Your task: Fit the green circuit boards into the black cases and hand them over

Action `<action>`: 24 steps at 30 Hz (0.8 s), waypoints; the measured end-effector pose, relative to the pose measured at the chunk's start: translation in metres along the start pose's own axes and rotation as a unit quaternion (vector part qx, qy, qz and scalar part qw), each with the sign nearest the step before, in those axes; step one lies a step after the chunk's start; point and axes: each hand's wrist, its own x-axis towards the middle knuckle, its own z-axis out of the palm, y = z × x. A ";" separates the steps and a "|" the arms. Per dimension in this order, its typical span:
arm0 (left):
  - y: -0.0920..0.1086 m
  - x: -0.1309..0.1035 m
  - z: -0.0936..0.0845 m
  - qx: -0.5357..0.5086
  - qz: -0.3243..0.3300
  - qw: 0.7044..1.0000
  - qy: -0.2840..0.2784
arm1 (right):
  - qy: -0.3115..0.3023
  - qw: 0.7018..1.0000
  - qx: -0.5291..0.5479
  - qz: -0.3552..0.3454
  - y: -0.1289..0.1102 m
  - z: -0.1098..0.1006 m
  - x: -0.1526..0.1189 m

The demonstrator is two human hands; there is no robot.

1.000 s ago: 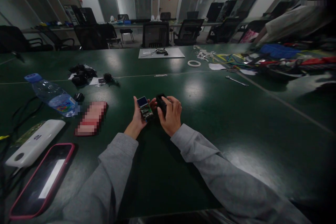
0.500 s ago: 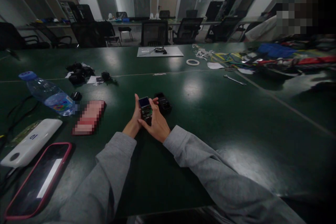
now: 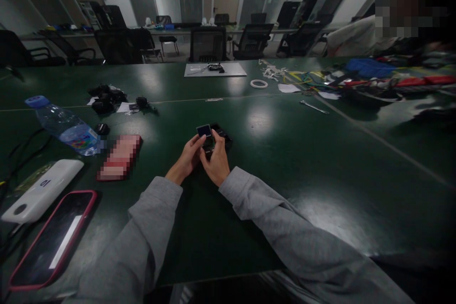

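Note:
Between my two hands is a small electronic device with a dark screen (image 3: pixel 204 130) tilted up at its far end. Below the screen, part of its circuit board shows between my fingers; the rest is covered. My left hand (image 3: pixel 189 156) grips the device from the left, thumb near the screen's lower edge. From the right, my right hand (image 3: pixel 218 160) closes around it, fingertips beside the screen. A black open plastic case (image 3: pixel 225 138) lies on the table just behind my right hand, partly hidden by it.
On the left are a water bottle (image 3: pixel 67 128), a red phone-shaped item (image 3: pixel 120 156), a white power bank (image 3: pixel 44 190) and a red-edged phone (image 3: pixel 53 240). Black parts (image 3: pixel 107 99), a tape ring (image 3: pixel 259 84), a wrench (image 3: pixel 314 107) and tangled cables (image 3: pixel 309 78) lie farther back. A person (image 3: pixel 352 38) is at right.
Both hands have shifted slightly right with the device. My left thumb has come over its front, and more of the circuit board is covered than before.

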 end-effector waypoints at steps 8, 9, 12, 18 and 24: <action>0.002 0.000 -0.006 0.013 0.018 1.000 0.022 | -0.055 0.997 -0.011 -0.061 0.003 -0.004 0.001; 0.003 0.000 -0.006 0.009 0.017 1.000 0.025 | -0.065 0.996 -0.012 -0.062 0.003 -0.004 0.001; 0.007 0.001 -0.008 -0.008 0.001 0.999 0.044 | -0.071 0.995 -0.014 -0.063 0.001 -0.009 0.002; 0.011 0.005 -0.013 -0.020 0.022 0.997 0.064 | 0.002 0.991 -0.083 -0.105 0.012 -0.029 0.018; 0.013 0.006 -0.014 -0.007 0.030 0.997 0.072 | -0.057 0.985 -0.162 -0.025 0.047 -0.030 0.019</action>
